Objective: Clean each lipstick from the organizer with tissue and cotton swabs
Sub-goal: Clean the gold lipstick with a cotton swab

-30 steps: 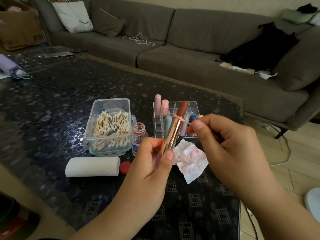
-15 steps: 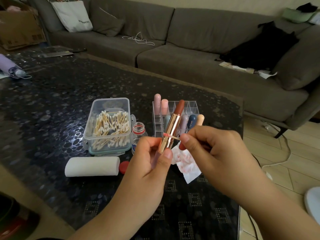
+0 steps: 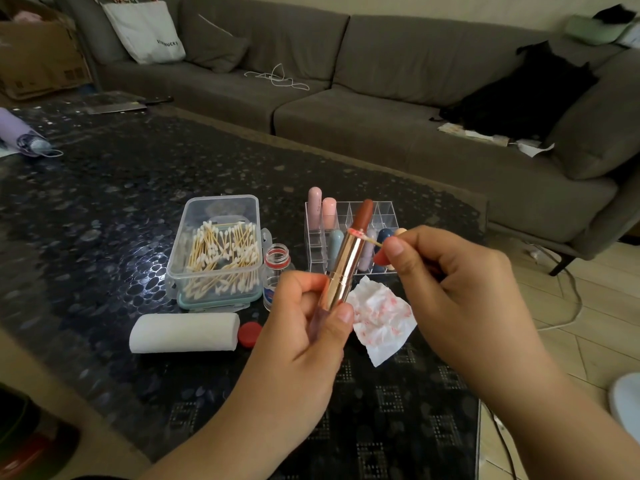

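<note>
Both of our hands are busy: our left hand (image 3: 311,327) grips the gold lipstick (image 3: 348,261) upright above the table (image 3: 104,202), while our right hand (image 3: 446,282) pinches a cotton swab (image 3: 369,238), its pink-stained tip touching the tube's rim. Behind stands the organizer (image 3: 384,211); a stained tissue (image 3: 379,318) lies below.

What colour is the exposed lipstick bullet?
Brownish red lipstick bullet, clearest in the head view.
</note>
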### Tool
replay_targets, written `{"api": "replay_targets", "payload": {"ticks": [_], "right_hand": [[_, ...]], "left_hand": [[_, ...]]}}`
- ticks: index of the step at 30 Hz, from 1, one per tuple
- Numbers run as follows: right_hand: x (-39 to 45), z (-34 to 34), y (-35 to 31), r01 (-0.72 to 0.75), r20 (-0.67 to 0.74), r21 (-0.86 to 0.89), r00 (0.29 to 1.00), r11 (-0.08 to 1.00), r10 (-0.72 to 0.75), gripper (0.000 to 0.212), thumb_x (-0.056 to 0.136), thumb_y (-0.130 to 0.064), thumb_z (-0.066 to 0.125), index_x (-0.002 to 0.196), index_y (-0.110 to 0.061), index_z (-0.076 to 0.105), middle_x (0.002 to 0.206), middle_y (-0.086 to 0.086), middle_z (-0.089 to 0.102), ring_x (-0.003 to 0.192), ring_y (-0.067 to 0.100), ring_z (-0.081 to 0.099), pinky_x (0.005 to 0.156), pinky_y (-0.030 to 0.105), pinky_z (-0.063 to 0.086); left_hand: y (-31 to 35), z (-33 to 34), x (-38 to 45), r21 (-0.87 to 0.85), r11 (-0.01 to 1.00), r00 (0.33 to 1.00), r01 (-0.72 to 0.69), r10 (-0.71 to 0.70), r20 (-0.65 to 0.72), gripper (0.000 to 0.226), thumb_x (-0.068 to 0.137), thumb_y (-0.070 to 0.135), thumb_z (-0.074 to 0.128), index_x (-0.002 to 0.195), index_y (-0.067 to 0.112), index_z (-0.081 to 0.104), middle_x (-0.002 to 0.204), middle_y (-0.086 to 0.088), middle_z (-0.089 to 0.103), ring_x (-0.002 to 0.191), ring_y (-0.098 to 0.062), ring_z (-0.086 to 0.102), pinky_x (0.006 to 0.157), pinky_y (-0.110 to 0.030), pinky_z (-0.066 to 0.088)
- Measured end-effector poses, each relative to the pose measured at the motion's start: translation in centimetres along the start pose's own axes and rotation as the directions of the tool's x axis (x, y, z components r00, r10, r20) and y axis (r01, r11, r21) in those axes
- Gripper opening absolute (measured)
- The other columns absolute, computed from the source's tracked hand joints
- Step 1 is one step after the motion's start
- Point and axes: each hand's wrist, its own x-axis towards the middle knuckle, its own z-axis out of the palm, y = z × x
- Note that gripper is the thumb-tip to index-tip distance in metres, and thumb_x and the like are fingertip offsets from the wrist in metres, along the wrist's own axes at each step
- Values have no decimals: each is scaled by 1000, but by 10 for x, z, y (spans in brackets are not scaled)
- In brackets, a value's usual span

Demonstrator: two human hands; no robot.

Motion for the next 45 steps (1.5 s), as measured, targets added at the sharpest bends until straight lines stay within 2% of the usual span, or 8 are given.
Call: {"api": "replay_targets", "payload": {"ticks": [3,8,13,16,25,29,37,45], "right_hand": [[-2,1,1,12,51,-29,999,1000,-11,24,89,-29,56,73,-15,69,50,-7,49,45,2,45,44,4,30],[-5,2,-1,34,167,-57,986,998,-24,23,86,-31,57,69,-19,68,42,-18,39,43,-2,45,44,3,29],[-2,-3,-1,-6,61,4,998,1000,6,25,87,-32,55,73,-18,68,54,-8,55,44,4,48,43,9,33],[-1,-3,-2,-3,-10,17,1000,1000,3,22,88,-30,55,73,-19,68,49,-14,48,44,-1,45,44,4,29],[-3,3,1,28,49,-65,999,997,-25,23,87,-28,58,69,-16,66,42,-11,37,43,3,41,44,5,28],[-4,4,-1,50,151,-85,988,995,-37,25,87,-30,57,68,-17,67,42,-16,37,43,-2,44,44,3,29],[1,1,-1,-19,21,25,1000,1000,18,29,91,-35,54,74,-17,70,48,-7,48,42,3,42,44,5,28],[-3,3,-4,6,191,-12,982,1000,-3,24,91,-25,61,70,-17,68,48,-19,46,42,-2,45,43,3,29]], "left_hand": [[3,0,-2,-13,1000,1000,-1,1,-14,21,80,59,54,92,43,50,73,9,55,59,-6,45,62,-28,43],[7,0,-2,-32,999,999,39,-40,-35,22,76,56,40,89,42,51,74,5,60,59,-10,48,63,-28,46],[2,1,1,15,1000,998,4,-3,-59,12,87,49,40,95,47,49,82,14,62,63,-4,53,65,-25,48],[2,1,1,34,999,999,18,-16,-37,37,75,60,40,106,42,48,83,23,62,68,2,56,65,-17,46],[3,0,-1,189,982,998,20,-9,-58,27,81,65,32,87,46,49,66,9,51,62,-12,48,69,-47,47],[3,-1,-1,206,978,997,13,2,-74,25,84,64,31,88,47,48,68,8,50,63,-10,48,72,-46,47],[4,0,-3,233,973,999,1,9,-40,19,81,62,34,89,48,45,70,13,53,61,-6,46,70,-45,48],[0,-2,-2,235,972,998,-13,29,-63,13,81,53,41,92,49,46,75,13,55,62,-3,48,69,-42,48]]}}
